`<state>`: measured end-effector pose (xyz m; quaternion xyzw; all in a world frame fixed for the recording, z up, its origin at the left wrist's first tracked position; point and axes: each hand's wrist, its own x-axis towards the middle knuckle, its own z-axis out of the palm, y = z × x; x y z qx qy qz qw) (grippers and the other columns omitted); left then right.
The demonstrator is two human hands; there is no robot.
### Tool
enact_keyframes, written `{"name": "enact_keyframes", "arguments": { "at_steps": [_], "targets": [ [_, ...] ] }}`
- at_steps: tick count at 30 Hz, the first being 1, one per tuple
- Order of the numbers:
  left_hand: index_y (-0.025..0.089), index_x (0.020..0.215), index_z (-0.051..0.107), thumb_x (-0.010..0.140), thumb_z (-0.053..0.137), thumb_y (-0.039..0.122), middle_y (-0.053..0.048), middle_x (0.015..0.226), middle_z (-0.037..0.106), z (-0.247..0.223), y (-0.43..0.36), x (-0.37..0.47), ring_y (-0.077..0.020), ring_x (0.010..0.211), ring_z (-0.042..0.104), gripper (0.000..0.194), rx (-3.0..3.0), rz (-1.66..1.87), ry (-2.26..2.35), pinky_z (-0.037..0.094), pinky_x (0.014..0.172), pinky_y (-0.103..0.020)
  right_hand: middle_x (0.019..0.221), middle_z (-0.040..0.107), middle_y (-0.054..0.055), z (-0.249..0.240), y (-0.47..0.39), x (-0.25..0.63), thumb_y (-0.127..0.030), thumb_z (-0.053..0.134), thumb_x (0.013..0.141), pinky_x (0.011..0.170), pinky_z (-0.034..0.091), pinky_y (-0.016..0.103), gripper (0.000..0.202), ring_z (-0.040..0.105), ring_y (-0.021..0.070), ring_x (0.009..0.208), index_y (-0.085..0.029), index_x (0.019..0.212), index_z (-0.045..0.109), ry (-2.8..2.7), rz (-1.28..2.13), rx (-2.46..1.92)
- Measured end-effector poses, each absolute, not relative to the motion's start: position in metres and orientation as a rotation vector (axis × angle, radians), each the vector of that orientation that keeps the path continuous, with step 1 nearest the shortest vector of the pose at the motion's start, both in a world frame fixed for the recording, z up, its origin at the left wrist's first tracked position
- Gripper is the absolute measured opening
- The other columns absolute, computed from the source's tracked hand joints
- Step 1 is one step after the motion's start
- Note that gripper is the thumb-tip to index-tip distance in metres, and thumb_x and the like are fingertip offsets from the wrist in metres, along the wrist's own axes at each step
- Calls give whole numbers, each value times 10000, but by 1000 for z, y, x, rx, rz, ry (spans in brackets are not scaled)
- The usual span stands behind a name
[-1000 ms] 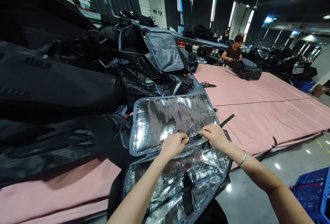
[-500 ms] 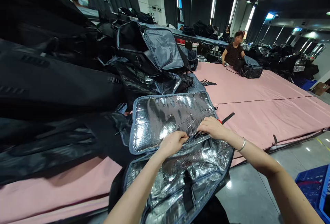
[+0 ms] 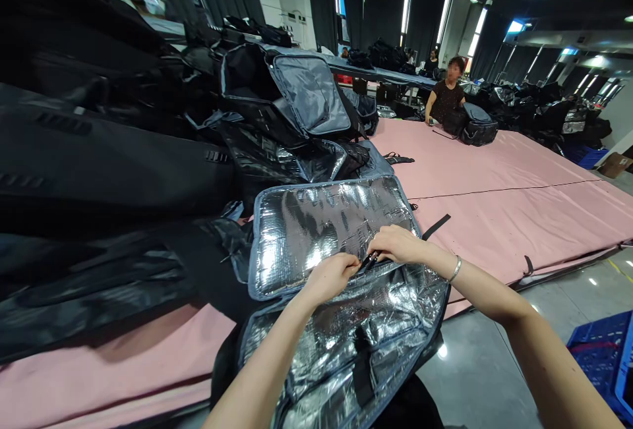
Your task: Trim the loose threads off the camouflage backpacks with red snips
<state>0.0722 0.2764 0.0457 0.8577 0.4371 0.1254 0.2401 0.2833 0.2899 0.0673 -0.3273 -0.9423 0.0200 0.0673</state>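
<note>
An insulated bag (image 3: 336,343) with a shiny silver lining lies open in front of me, its lined lid (image 3: 306,231) folded back. My left hand (image 3: 333,275) is closed in a pinch at the seam between lid and body. Whether it grips the binding or a loose thread is too small to tell. Just right of it, my right hand (image 3: 395,244) is closed around small dark thread snips (image 3: 370,260), their tip pointing at my left fingertips. A black strap (image 3: 436,227) sticks out beyond the right wrist.
Black bags (image 3: 113,145) are heaped on the left, with an open grey-lined bag (image 3: 311,93) behind. A pink-covered table (image 3: 494,178) stretches right, where a co-worker (image 3: 448,96) stands by another black bag (image 3: 479,127). A blue crate (image 3: 601,363) stands at lower right.
My right hand has moved slightly left and turned, bringing the snips' tip to my left fingers. The left hand stays at the seam. The camera view has shifted slightly.
</note>
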Motion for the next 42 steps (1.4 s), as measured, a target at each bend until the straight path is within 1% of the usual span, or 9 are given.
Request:
{"name": "enact_keyframes", "arguments": {
  "at_steps": [12,17,19,22,26,29,33,38,42],
  "targets": [
    [228,775,637,795,365,255,-44,849,684,41,276,71,-211,762,618,274,2363,402,1191,429,625,-282,855,636,29,64,287,288,-194,562,867,775,362,282,91,487,176,823,-186,939,617,-2699,225,-973],
    [229,798,648,815,366,256,-47,852,681,38,274,71,-208,764,613,283,2372,489,1207,443,624,-289,928,625,28,54,270,306,-173,714,713,787,412,279,319,553,179,872,-191,1007,592,-2448,491,-1228],
    [230,822,642,826,369,251,-47,863,673,35,269,72,-213,803,601,274,2379,529,1232,446,668,-305,914,634,22,45,264,309,-97,681,698,779,413,265,275,568,173,869,-191,949,620,-2410,517,-1319],
    [212,902,623,864,359,251,-78,938,639,26,253,76,-226,894,558,270,2425,731,1327,426,763,-341,862,648,22,33,262,308,-5,550,725,734,408,249,248,582,160,824,-179,870,651,-2310,510,-1479],
    [201,859,617,863,467,292,-103,1015,617,7,227,92,-243,945,520,175,2562,1172,1504,381,804,-378,747,649,-20,29,271,303,-100,626,714,604,381,209,110,588,139,698,-193,755,669,-2261,596,-1580],
    [207,838,607,844,523,293,-96,1082,620,-4,216,110,-264,1008,509,121,2587,1263,1659,326,861,-436,701,639,-36,31,275,303,-145,667,708,566,367,194,49,584,127,657,-190,727,663,-2249,634,-1594],
    [210,794,603,853,505,254,-76,1061,635,-6,215,124,-261,1005,513,122,2485,1282,1734,295,869,-452,740,639,-32,33,269,306,-135,672,716,603,392,201,76,582,127,688,-181,768,640,-2232,566,-1556],
    [222,738,622,841,525,236,-64,1044,630,-3,218,119,-251,1009,511,141,2475,1239,1607,287,870,-436,986,602,54,39,256,320,-195,624,799,798,406,283,255,538,175,921,-156,1043,560,-2185,364,-1455],
    [220,721,629,827,545,222,-61,1028,633,-4,219,117,-246,997,517,134,2461,1269,1575,284,868,-427,993,591,82,35,251,334,-158,551,853,799,378,308,155,505,189,932,-154,1004,589,-2298,89,-1278]
  ]
}}
